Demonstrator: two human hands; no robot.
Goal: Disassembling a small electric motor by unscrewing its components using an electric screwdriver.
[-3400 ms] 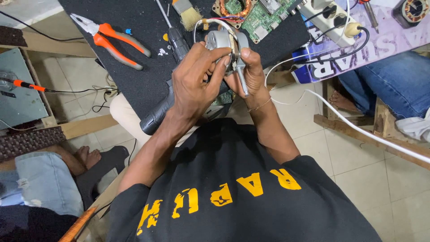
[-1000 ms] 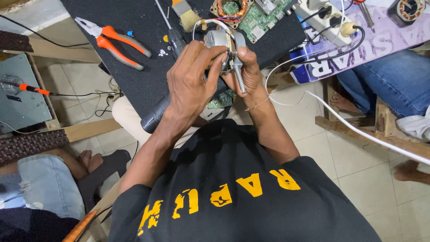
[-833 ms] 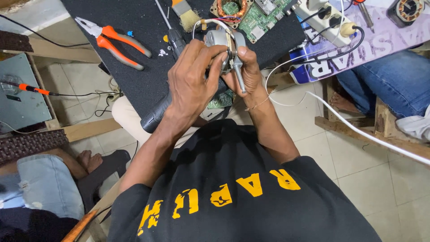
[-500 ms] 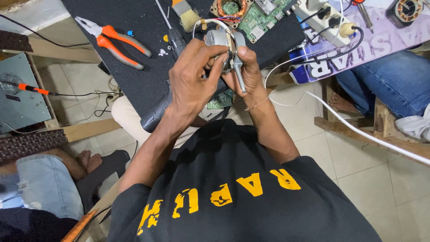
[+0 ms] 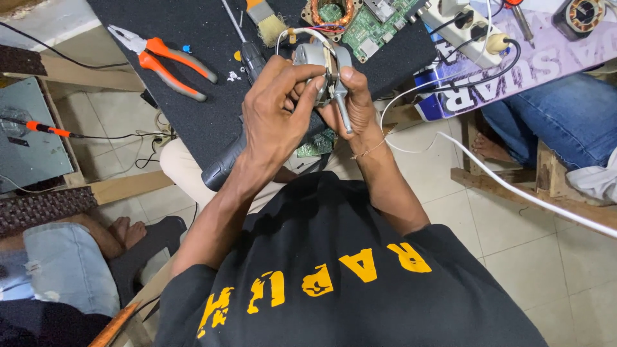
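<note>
Above the black work mat (image 5: 193,122), both forearms rise from the dark shirt and meet, wrists bent inward. Left hand (image 5: 276,115) wraps its fingers over a small grey electric motor (image 5: 315,58), thumb and forefinger pinching its casing; right hand (image 5: 350,106) cups it from the other side, thumb pressed on the metal bracket (image 5: 340,90). Fingers hide most of the motor body. Its steel shaft points down toward the wearer, long axis nearly vertical in the view. Orange-handled pliers (image 5: 167,58) lie well apart.

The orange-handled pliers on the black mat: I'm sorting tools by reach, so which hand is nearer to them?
Left. The left hand is right of the pliers, apart from them; the right hand lies farther right, both hands gripping the small motor.
</note>
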